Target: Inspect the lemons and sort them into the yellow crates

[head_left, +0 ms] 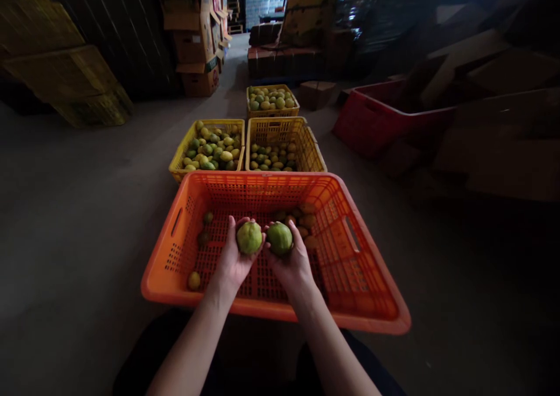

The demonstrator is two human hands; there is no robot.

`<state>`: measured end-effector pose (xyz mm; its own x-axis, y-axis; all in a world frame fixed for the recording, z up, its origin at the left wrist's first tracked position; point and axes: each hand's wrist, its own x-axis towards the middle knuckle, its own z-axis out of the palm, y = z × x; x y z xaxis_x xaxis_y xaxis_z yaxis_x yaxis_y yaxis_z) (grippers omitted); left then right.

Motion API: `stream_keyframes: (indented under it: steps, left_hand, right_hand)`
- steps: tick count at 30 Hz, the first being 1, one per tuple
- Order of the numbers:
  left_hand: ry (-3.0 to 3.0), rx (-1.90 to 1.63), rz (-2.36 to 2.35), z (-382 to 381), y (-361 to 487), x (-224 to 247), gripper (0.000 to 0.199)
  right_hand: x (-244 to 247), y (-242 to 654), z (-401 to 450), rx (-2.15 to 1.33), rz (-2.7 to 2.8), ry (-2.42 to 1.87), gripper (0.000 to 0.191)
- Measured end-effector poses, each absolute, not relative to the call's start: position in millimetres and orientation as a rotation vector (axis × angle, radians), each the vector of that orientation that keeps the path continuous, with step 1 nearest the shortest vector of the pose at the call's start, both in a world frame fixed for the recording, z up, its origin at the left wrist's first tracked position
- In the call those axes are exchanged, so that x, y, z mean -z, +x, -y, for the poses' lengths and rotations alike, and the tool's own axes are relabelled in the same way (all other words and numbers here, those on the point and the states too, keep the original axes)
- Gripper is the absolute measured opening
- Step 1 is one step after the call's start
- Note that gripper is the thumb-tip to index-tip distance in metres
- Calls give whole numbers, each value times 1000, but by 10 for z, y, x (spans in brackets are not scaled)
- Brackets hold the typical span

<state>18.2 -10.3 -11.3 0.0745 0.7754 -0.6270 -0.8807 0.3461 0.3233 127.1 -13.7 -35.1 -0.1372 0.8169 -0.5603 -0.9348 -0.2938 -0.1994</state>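
Palm up, my left hand (234, 260) cradles a yellow-green lemon (249, 237) above the orange crate (262, 308). Beside it, my right hand (292, 265) holds a darker green lemon (280, 238), fingers curled round its sides. The two lemons are a small gap apart, and both hands are over the crate's middle. Inside the crate, a yellow lemon (193, 280) lies at the near left, with two darker fruits along the left wall. A cluster of fruit (307, 221) sits at the back right, partly hidden by my right hand.
Behind the orange crate stand a yellow crate (177, 161) full of lemons at left, a partly filled yellow crate (312, 145) at right, and another full yellow crate (273, 114) farther back. A red bin (363, 122) with cardboard is at right. Stacked boxes (192, 46) stand behind.
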Motion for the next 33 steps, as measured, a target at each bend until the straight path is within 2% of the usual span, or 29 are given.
stream_keyframes:
  steps: [2,4,6,10,16,21,28,33]
  left_hand:
    - [-149,-1257,-824,93,172,132,22]
    - [-172,-1255,-809,89,160,144,15]
    - [-188,-1218,-796,90,148,152,19]
    - [-221,-1134,-771,90,124,169,37]
    - [-185,-1183,-794,88,86,136,31]
    - [-120,-1183,-902,99,95,115,29]
    - [-161,-1279,-909,100,157,157,29]
    - [-235,-1331,-915,90,151,123,21]
  right_hand:
    - [342,1249,133,-1670,-262,-719,3]
    - [324,1232,134,-1648,-277,-721,6]
    - [311,1226,136,-1696,-264,-724,6]
    - [315,1230,133,-1774,-240,-829,33]
    - [369,1189,135,-1697,-118,-894,28]
    - [400,1178,146,-1783,-31,-868,45]
    - [252,1181,191,-1700,7,-819,26]
    - [230,1177,215,-1603,-51,-903,29]
